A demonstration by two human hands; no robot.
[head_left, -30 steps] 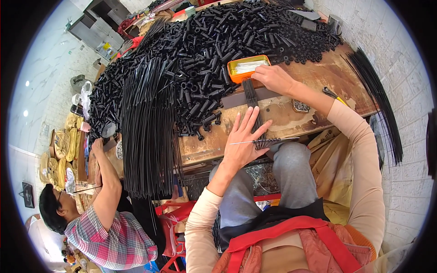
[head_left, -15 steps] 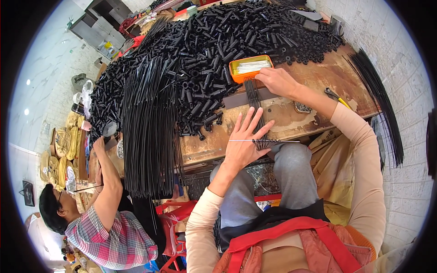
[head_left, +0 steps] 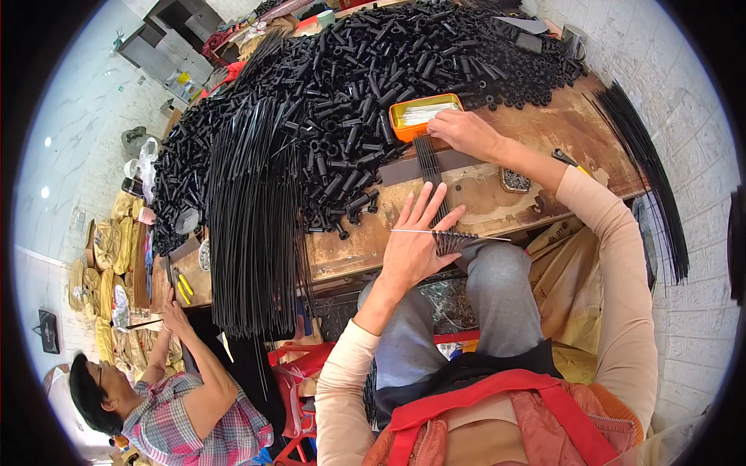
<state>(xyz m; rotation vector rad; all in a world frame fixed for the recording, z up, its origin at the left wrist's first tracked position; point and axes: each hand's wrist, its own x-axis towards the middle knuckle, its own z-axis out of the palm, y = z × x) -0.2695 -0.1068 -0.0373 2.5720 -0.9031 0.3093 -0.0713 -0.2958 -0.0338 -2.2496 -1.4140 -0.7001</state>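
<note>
My left hand lies flat with fingers spread over a row of thin black rods. At their near end, a thin silvery rod runs crosswise past the fanned black tips and over my left hand. My right hand is at the far end of the row, with its fingers pinched at the near edge of an orange box. What those fingertips hold is hidden. Inside the box lie thin white sticks. The black rods rest across a dark flat strip on the table.
A heap of black tubular parts covers the far table. Long black rods hang over its edge in a bundle, with another bundle at right. A small dish sits near my right forearm. A co-worker sits at left near yellow-handled pliers.
My right hand has shifted slightly left along the box edge. My left hand stays nearly in place. The co-worker's arms have drawn back, and the yellow-handled pliers now show there.
</note>
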